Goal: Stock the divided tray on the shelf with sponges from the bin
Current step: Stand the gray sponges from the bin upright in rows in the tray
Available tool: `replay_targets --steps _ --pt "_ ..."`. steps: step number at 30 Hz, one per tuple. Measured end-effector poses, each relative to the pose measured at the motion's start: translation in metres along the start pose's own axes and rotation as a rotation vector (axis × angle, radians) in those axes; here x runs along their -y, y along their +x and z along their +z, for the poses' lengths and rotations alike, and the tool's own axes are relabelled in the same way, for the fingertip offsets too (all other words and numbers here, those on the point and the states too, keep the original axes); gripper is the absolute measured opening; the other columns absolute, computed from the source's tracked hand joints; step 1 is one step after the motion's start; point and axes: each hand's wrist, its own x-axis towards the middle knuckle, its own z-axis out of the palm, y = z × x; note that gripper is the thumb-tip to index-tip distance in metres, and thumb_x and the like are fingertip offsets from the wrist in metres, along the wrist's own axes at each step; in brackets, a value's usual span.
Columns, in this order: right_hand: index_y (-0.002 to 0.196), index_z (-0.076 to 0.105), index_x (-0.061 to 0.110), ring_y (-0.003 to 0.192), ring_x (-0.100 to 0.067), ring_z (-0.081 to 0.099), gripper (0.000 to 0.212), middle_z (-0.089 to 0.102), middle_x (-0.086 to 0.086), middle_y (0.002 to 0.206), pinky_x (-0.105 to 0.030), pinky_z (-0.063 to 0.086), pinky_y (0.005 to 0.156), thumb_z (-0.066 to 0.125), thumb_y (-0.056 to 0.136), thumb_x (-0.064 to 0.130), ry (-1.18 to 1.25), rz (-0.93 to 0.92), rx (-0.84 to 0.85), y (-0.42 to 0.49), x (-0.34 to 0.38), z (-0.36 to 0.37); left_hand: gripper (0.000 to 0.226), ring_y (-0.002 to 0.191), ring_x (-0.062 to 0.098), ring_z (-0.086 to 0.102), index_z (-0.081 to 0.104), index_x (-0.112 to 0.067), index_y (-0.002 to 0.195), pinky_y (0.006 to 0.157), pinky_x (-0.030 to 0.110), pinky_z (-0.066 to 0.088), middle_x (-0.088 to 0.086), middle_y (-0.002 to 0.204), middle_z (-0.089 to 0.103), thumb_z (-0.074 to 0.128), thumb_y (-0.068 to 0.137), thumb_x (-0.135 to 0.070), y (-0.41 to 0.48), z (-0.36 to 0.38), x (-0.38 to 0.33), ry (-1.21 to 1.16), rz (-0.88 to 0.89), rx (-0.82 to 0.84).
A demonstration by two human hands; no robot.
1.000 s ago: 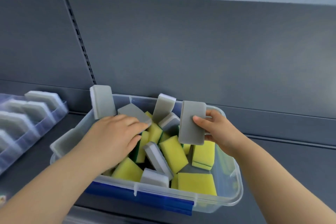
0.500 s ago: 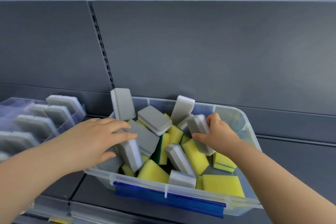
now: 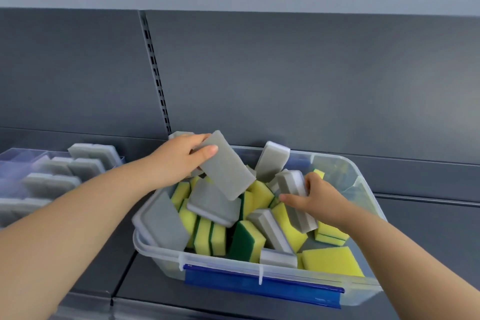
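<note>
A clear plastic bin (image 3: 363,184) with a blue front clip stands on the dark shelf, filled with several grey-and-white and yellow-and-green sponges. My left hand (image 3: 176,161) pinches a grey sponge (image 3: 226,166) and holds it tilted above the bin's back left. My right hand (image 3: 317,197) grips another grey-and-white sponge (image 3: 296,197) that lies among the pile at the bin's right side. The clear divided tray (image 3: 15,156) sits at the far left, with several grey sponges standing in its slots.
The dark grey back panel with a slotted upright (image 3: 155,73) rises behind the bin. Bare dark shelf (image 3: 428,215) stretches to the right of the bin. The shelf's front edge runs along the bottom left.
My left hand has lifted a grey sponge out of the pile and up over the bin's back left. My right hand went down into the bin with its sponge. The view shifted left.
</note>
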Motion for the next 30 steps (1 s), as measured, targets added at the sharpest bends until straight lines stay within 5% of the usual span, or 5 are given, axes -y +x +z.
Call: replay_targets --steps 4,10,14,20,30 --pt "0.094 0.041 0.022 0.078 -0.010 0.054 0.057 0.055 0.004 0.089 -0.025 0.043 0.058 0.069 0.065 0.062 0.057 0.049 -0.020 -0.009 -0.001 0.001 0.048 0.069 -0.001 0.050 0.048 -0.029 0.131 0.063 0.015 0.039 -0.011 0.107 0.055 0.057 0.087 -0.045 0.012 0.006 0.004 0.059 -0.075 0.078" --pt "0.088 0.040 0.024 0.077 -0.011 0.054 0.057 0.055 0.004 0.085 -0.025 0.043 0.058 0.066 0.061 0.068 0.032 0.071 -0.024 -0.022 -0.004 0.006 0.039 0.062 0.000 0.058 0.057 -0.031 0.104 0.045 0.011 0.042 -0.011 0.100 0.060 0.076 0.072 -0.042 0.014 0.027 0.014 -0.090 -0.110 0.086" --pt "0.089 0.043 0.024 0.074 -0.012 0.055 0.056 0.057 0.003 0.086 -0.026 0.046 0.060 0.069 0.061 0.065 0.093 0.074 -0.041 -0.027 -0.004 0.009 0.060 0.097 0.010 0.057 0.047 -0.029 0.128 0.081 0.024 0.046 -0.003 0.125 0.049 0.076 0.074 -0.034 0.012 0.038 0.020 0.069 -0.071 0.102" --pt "0.094 0.046 0.025 0.083 -0.014 0.056 0.047 0.054 0.008 0.094 -0.034 0.054 0.073 0.071 0.068 0.055 0.137 0.075 -0.041 -0.027 -0.007 0.017 0.067 0.132 0.019 0.032 0.048 -0.029 0.132 0.105 0.039 0.028 -0.006 0.139 0.044 0.063 0.072 -0.001 0.000 0.042 0.014 0.814 0.883 0.254" --pt "0.132 0.023 0.030 0.102 -0.011 0.048 0.103 0.044 0.011 0.112 -0.026 0.045 0.077 0.083 0.050 0.051 0.172 0.070 -0.049 -0.031 -0.002 0.012 0.073 0.094 0.018 0.044 0.042 -0.024 0.121 0.078 0.031 0.036 -0.006 0.105 0.052 0.058 0.066 -0.068 0.010 0.048 -0.006 1.025 0.889 0.196"
